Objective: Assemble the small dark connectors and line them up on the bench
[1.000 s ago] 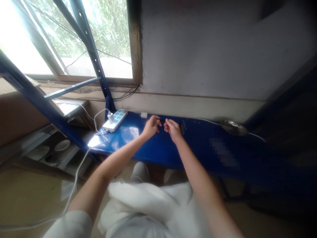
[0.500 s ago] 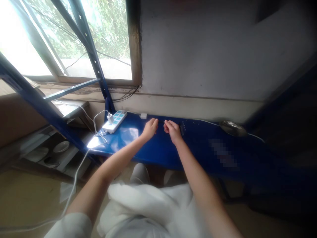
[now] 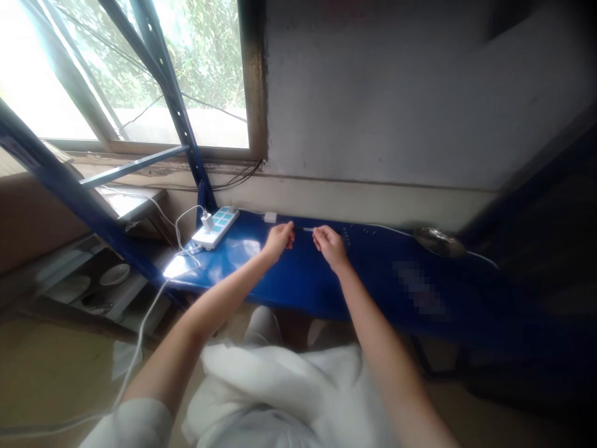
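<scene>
Above the blue table (image 3: 298, 280), my left hand (image 3: 280, 239) is closed in a pinch on the dark end of a thin stick-like thing (image 3: 306, 229). Its right part looks pale or silvery, and my right hand (image 3: 330, 244) pinches that end. The stick lies roughly level between the two hands; its exact kind is too small to make out. Just right of my right hand, several tiny pieces (image 3: 346, 236) lie in a cluster on the table. A few more small pale bits (image 3: 368, 231) are a little farther right.
A white power strip (image 3: 217, 229) with a plug and cable stands at the table's left end. Near the back edge lies a white adapter (image 3: 270, 217). A shiny metal dish (image 3: 439, 241) sits at the right. A blue rack post (image 3: 180, 118) rises before the window.
My hands have moved slightly apart, the left to the left and the right to the right. The stick's pale part now shows between them.
</scene>
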Demonstrator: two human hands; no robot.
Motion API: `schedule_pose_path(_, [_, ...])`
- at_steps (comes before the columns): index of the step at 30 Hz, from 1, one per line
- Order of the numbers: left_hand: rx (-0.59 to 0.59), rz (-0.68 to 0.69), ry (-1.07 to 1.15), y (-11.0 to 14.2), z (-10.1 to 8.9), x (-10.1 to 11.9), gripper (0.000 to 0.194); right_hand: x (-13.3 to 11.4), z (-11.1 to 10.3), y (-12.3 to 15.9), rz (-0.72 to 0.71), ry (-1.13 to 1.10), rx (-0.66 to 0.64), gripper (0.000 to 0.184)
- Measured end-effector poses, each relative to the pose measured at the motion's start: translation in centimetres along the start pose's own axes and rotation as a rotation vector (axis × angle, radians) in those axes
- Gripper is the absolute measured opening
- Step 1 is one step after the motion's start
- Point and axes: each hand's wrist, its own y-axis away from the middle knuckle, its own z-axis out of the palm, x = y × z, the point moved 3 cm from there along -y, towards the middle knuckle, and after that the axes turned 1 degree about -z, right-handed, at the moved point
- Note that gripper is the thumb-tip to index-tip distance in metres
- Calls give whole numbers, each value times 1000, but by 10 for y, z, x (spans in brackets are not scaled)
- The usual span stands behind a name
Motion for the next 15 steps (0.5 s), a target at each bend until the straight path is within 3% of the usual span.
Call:
schedule_pose_path(7, [-65, 67, -48, -1, -7, -5, 30, 4, -11, -3, -20, 67, 75, 36])
schedule_pose_path(15, [-89, 38, -26, -2, -8, -14, 24, 12, -17, -3, 35, -104, 246, 32])
